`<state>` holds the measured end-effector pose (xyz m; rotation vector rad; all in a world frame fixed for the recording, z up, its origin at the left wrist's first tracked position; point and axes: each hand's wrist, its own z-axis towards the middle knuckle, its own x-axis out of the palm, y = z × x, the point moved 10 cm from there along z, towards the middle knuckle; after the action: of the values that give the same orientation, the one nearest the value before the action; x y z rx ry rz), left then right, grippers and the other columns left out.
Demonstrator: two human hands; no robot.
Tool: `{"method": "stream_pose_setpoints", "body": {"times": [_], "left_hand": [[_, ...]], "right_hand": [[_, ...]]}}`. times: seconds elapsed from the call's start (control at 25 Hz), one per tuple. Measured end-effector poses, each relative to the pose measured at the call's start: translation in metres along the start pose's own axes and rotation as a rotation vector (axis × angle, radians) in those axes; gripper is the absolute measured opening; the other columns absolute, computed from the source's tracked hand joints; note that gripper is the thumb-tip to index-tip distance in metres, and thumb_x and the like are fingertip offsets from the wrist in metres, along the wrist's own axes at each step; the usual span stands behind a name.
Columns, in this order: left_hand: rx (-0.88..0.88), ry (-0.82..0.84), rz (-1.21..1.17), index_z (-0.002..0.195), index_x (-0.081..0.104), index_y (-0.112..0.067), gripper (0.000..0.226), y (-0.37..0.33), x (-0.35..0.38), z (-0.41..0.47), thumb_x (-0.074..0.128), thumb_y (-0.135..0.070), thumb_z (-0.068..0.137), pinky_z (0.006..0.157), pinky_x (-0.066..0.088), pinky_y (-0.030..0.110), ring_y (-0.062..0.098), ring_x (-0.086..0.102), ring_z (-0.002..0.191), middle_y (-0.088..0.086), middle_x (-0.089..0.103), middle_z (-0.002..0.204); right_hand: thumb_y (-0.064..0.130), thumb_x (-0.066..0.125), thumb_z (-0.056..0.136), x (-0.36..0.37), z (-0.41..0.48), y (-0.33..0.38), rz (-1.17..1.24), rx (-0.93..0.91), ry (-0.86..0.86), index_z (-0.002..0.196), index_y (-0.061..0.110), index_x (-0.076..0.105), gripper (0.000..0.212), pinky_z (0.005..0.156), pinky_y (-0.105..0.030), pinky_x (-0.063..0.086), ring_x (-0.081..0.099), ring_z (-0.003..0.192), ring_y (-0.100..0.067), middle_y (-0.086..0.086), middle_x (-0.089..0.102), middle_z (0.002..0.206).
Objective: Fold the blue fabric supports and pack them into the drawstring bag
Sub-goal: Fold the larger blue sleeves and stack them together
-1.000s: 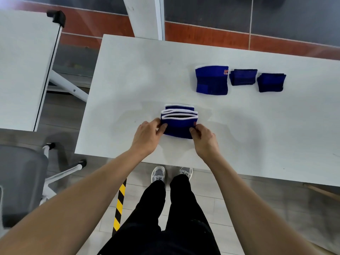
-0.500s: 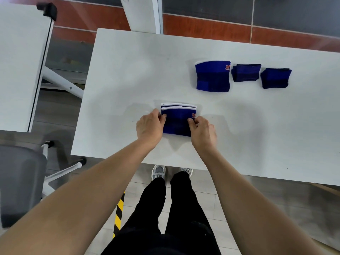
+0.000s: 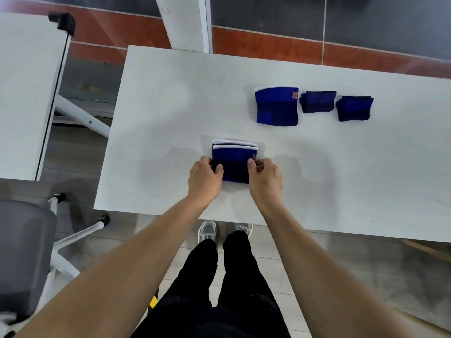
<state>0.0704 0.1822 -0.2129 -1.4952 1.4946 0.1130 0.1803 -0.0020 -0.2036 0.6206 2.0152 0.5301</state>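
A blue fabric support with white edging (image 3: 234,160) lies folded near the front edge of the white table (image 3: 170,98). My left hand (image 3: 204,177) grips its left side and my right hand (image 3: 265,179) grips its right side, thumbs on top. Farther back on the right lie three more folded supports in a row: a larger blue one with an orange logo (image 3: 276,105), a small dark blue one (image 3: 318,101) and another small dark one (image 3: 354,108). No drawstring bag is in view.
A second white table (image 3: 24,89) stands to the left across a gap. A grey office chair (image 3: 22,245) sits at the lower left. A white pillar (image 3: 183,20) rises behind the table. My legs and shoes show below the table edge.
The folded support has been pressed flatter, its white-edged layers closed together. Both hands shifted slightly inward onto its sides.
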Motion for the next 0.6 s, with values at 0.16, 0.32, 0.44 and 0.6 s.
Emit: {"method": "stream_pose_setpoints", "body": {"times": [0.16, 0.32, 0.44, 0.6], "left_hand": [[-0.145, 0.070, -0.161, 0.105, 0.067, -0.011, 0.022, 0.023, 0.005, -0.004, 0.063, -0.030, 0.095, 0.088, 0.053, 0.036, 0.030, 0.067, 0.100, 0.009, 0.072, 0.106], [-0.187, 0.197, -0.323, 0.087, 0.069, -0.017, 0.012, 0.027, 0.019, -0.011, 0.067, -0.028, 0.092, 0.086, 0.060, 0.046, 0.031, 0.071, 0.083, 0.007, 0.072, 0.085], [-0.243, 0.263, -0.451, 0.103, 0.066, -0.008, 0.017, 0.016, 0.026, -0.024, 0.065, -0.022, 0.094, 0.079, 0.059, 0.038, 0.023, 0.065, 0.069, 0.006, 0.067, 0.085], [-0.160, 0.244, -0.461, 0.103, 0.061, -0.013, 0.014, -0.026, 0.023, -0.018, 0.064, -0.020, 0.092, 0.077, 0.055, 0.036, 0.020, 0.064, 0.076, 0.004, 0.066, 0.092]], "right_hand": [[0.031, 0.059, 0.097, 0.002, -0.006, -0.015, 0.228, 0.195, 0.091, 0.109, 0.017, 0.068, 0.021, 0.059, -0.021, 0.041, 0.062, 0.083, -0.014, 0.004, 0.069, 0.093], [0.030, 0.064, 0.096, 0.004, -0.012, -0.019, 0.332, 0.202, 0.153, 0.095, 0.017, 0.071, 0.015, 0.067, -0.028, 0.048, 0.063, 0.077, -0.017, 0.003, 0.068, 0.081], [0.031, 0.065, 0.096, -0.013, -0.018, -0.016, 0.436, 0.126, 0.133, 0.096, 0.018, 0.072, 0.015, 0.062, -0.026, 0.048, 0.062, 0.072, -0.015, 0.001, 0.070, 0.079], [0.030, 0.063, 0.098, -0.047, 0.001, -0.004, 0.455, 0.023, 0.134, 0.101, 0.015, 0.073, 0.018, 0.059, -0.020, 0.050, 0.064, 0.072, -0.013, -0.003, 0.073, 0.083]]}}
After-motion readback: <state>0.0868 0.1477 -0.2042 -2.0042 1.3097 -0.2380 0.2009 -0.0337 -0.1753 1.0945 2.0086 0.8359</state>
